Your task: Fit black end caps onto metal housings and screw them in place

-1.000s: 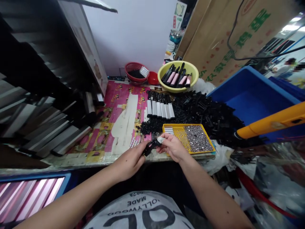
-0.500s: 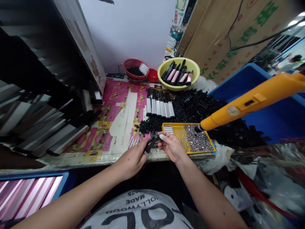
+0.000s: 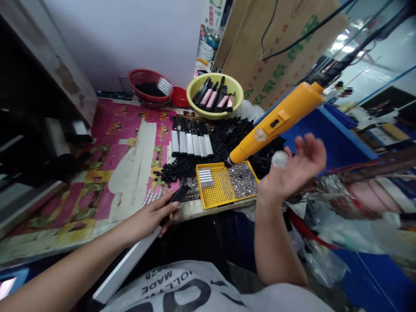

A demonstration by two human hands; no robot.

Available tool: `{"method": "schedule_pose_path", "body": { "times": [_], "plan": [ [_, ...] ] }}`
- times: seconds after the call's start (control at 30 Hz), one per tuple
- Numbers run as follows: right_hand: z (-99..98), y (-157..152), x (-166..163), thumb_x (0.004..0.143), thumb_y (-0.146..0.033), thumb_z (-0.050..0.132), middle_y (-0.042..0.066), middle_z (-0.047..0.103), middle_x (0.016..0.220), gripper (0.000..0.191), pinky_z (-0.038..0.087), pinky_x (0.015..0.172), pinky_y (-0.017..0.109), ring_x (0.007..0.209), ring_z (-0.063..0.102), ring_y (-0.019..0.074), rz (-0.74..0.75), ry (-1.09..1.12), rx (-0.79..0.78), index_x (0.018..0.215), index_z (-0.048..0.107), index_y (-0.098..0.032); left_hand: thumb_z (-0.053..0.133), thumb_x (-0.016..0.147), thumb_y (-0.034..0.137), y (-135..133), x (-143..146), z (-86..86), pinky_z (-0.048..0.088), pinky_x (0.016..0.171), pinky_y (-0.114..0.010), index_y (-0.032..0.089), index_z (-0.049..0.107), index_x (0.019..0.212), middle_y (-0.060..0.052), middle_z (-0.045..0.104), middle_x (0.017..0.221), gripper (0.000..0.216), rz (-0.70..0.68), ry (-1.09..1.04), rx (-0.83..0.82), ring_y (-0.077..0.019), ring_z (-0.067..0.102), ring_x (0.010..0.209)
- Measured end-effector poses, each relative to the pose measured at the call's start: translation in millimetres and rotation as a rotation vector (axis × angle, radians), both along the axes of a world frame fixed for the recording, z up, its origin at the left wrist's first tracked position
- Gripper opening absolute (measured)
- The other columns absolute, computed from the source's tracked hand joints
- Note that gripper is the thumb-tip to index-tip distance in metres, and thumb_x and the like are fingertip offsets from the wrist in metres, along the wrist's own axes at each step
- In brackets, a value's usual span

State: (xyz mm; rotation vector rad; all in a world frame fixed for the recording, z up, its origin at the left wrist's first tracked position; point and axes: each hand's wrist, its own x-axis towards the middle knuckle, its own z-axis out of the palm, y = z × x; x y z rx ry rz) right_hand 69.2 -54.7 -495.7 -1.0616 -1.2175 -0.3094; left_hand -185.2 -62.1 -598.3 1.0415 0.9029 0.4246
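My left hand (image 3: 159,214) is closed around the black end piece (image 3: 179,196) of a long whitish bar (image 3: 130,266); the bar slants down toward my lap. Raised on the right, my right hand (image 3: 294,167) has its fingers spread and nothing in them. A white cover (image 3: 279,159) wraps its thumb tip. Beside that hand hangs a yellow electric screwdriver (image 3: 276,119), its dark tip over the yellow perforated tray (image 3: 212,201). Small metal screws (image 3: 242,180) fill the tray's right part, and a studded silvery block (image 3: 205,177) sits at its left.
Behind the tray lie several white-bodied pieces with black ends (image 3: 191,143) among loose black parts (image 3: 178,169). A yellow basin (image 3: 238,97) holds pink and black pieces. A red basket (image 3: 136,89) stands farther left. At the right is a blue bin (image 3: 344,134).
My right hand has left the black piece and swung up to the right, opening. My left hand keeps hold and has moved left and down in view. The camera has turned right.
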Motion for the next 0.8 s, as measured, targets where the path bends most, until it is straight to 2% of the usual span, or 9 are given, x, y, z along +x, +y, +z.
{"method": "schedule_pose_path", "body": {
  "times": [0.03,0.1,0.17,0.3,0.4,0.63,0.8],
  "plan": [
    [3.2,10,7,0.079,-0.038,0.053,0.009,0.044,0.123,0.053,0.044,0.092,0.043,0.119,0.046,0.0234,0.024,-0.006,-0.034,0.127,0.033,-0.026,0.057,0.079,0.038,2,4,-1.9,0.041,0.038,-0.023,0.024,0.038,0.131,0.0,0.058,0.071,0.057,-0.006,-0.041,-0.088,-0.0113,0.048,0.042],
    [-2.5,29,14,0.08,-0.041,0.051,0.008,0.051,0.112,0.055,0.049,0.084,0.039,0.105,0.055,0.0204,0.159,0.011,-0.22,0.128,0.029,-0.027,0.06,0.078,0.034,3,14,-6.8,0.042,0.039,-0.022,0.024,0.029,0.136,-0.001,0.061,0.073,0.067,0.005,-0.114,-0.235,-0.0117,0.051,0.045],
    [-19.9,43,16,0.081,-0.042,0.048,0.004,0.054,0.094,0.051,0.052,0.073,0.033,0.083,0.061,0.0155,0.27,0.08,-0.35,0.126,0.028,-0.028,0.062,0.076,0.03,4,23,-12.7,0.044,0.04,-0.022,0.024,0.033,0.134,-0.002,0.061,0.074,0.065,0.043,-0.179,-0.348,-0.012,0.053,0.049],
    [-59.7,61,14,0.08,-0.046,0.041,-0.001,0.048,0.078,0.05,0.049,0.06,0.026,0.059,0.054,0.0103,0.307,0.222,-0.362,0.125,0.029,-0.028,0.065,0.075,0.027,5,31,-25.6,0.045,0.042,-0.019,0.025,0.043,0.119,0.001,0.054,0.071,0.05,0.141,-0.296,-0.504,-0.0081,0.051,0.05],
    [-75.6,73,14,0.078,-0.049,0.044,-0.003,0.047,0.072,0.052,0.047,0.054,0.025,0.052,0.051,0.0095,0.329,0.316,-0.366,0.124,0.031,-0.028,0.064,0.077,0.027,6,32,-31.5,0.044,0.043,-0.017,0.026,0.044,0.11,0.003,0.049,0.07,0.039,0.141,-0.342,-0.547,-0.0058,0.047,0.049],
    [-84.6,86,15,0.07,-0.045,0.051,-0.005,0.046,0.065,0.043,0.043,0.05,0.024,0.05,0.05,0.0093,0.405,0.409,-0.425,0.106,0.039,-0.025,0.063,0.078,0.026,8,30,-32.1,0.042,0.044,-0.017,0.027,0.04,0.11,0.003,0.046,0.072,0.039,0.129,-0.35,-0.591,-0.0059,0.045,0.051],
    [-82.2,82,14,0.072,-0.043,0.048,-0.005,0.045,0.069,0.042,0.043,0.051,0.025,0.05,0.048,0.0091,0.413,0.336,-0.438,0.11,0.038,-0.028,0.062,0.079,0.026,8,30,-33.0,0.041,0.043,-0.017,0.026,0.04,0.111,0.003,0.045,0.072,0.039,0.125,-0.355,-0.582,-0.0063,0.045,0.051]
  ]
}}
